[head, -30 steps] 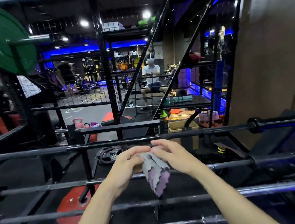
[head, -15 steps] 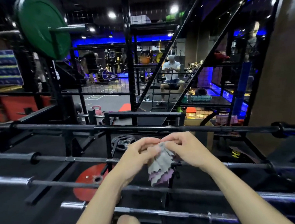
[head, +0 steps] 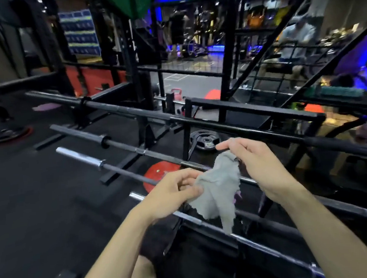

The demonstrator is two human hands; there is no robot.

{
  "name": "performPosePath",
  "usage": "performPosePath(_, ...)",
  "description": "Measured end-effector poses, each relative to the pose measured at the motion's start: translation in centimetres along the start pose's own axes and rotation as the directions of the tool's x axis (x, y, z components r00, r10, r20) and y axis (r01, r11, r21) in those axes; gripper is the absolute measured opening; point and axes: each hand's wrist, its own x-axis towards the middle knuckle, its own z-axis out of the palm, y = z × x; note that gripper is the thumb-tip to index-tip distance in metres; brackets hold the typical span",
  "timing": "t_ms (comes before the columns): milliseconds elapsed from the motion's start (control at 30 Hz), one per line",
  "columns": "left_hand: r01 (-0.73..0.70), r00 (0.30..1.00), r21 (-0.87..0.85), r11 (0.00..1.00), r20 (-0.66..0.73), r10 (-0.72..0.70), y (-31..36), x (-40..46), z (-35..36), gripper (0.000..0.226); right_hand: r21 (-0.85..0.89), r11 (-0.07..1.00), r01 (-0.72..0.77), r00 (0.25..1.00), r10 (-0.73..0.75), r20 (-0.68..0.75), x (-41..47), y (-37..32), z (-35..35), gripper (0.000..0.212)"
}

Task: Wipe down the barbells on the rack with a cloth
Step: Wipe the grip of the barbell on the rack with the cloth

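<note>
A grey cloth [head: 218,189] with a purple underside hangs between my two hands, above the barbells. My left hand [head: 173,190] pinches its left edge and my right hand [head: 253,161] pinches its top corner, so the cloth is partly spread. Several barbells lie side by side on a low black rack [head: 253,110]: a black bar [head: 131,112] farthest away, a grey bar [head: 121,144] below it, a chrome-sleeved bar [head: 84,159] nearer, and another bar [head: 265,249] running under the cloth. The cloth touches no bar.
A red weight plate [head: 158,169] and a black plate [head: 204,139] lie on the dark floor under the rack. Another plate [head: 11,134] lies at far left. Black rack uprights [head: 229,39] and mesh stand behind. A seated person [head: 296,40] is at the back right.
The view has swung left and down. My hands have moved apart, pulling the bunched cloth open between them.
</note>
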Motion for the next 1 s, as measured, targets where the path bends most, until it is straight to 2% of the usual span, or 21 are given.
performPosePath(100,0.0,1.0,0.019,1.0,-0.022,0.001,-2.5,1.3,-3.3,0.006,-0.01,0.999,0.042,0.983,-0.039,0.177,2.9,0.6,2.8,0.033)
performPosePath(167,0.002,0.999,0.051,0.999,-0.05,0.0,-4.1,2.4,-5.8,0.016,-0.069,0.996,0.058,0.949,-0.033,0.313,5.2,1.6,4.5,0.038)
performPosePath(233,0.005,0.998,0.071,0.997,-0.06,0.0,-5.2,3.7,-8.6,0.015,-0.167,0.984,0.064,0.939,-0.002,0.344,7.7,3.1,6.1,0.036)
performPosePath(333,0.014,0.997,0.144,0.989,-0.073,-0.004,-6.4,5.5,-12.7,0.018,-0.274,0.96,0.059,0.954,0.027,0.3,10.9,5.4,8.4,0.025)
performPosePath(400,0.024,0.997,0.164,0.986,-0.078,-0.012,-6.5,6.4,-15.2,0.018,-0.227,0.974,0.022,0.956,0.046,0.289,12.0,6.5,9.6,0.023)
performPosePath(533,0.021,1.0,0.242,0.97,-0.008,-0.02,-5.7,8.2,-19.0,0.013,-0.203,0.979,-0.031,0.983,0.066,0.169,13.1,7.9,13.2,0.013)
performPosePath(667,-0.001,0.997,0.312,0.95,0.08,-0.025,-5.8,8.4,-22.9,0.007,-0.036,0.99,-0.136,0.991,0.136,0.005,13.0,8.1,17.1,0.023)
performPosePath(733,-0.025,0.992,0.309,0.951,0.123,-0.014,-6.2,7.6,-24.8,0.002,0.165,0.959,-0.229,0.962,0.249,-0.115,12.0,7.6,19.3,0.028)
performPosePath(800,-0.076,0.99,0.29,0.954,0.14,0.037,-6.3,6.2,-26.0,0.002,0.357,0.886,-0.295,0.914,0.37,-0.163,10.6,6.5,21.7,0.032)
performPosePath(900,-0.17,0.974,0.273,0.947,0.19,0.12,-6.0,3.5,-26.7,0.008,0.463,0.828,-0.315,0.882,0.436,-0.18,7.8,4.3,25.3,0.038)
performPosePath(1000,-0.222,0.964,0.281,0.933,0.207,0.167,-5.6,-0.3,-27.6,0.011,0.489,0.815,-0.31,0.853,0.466,-0.236,5.4,1.5,28.2,0.039)
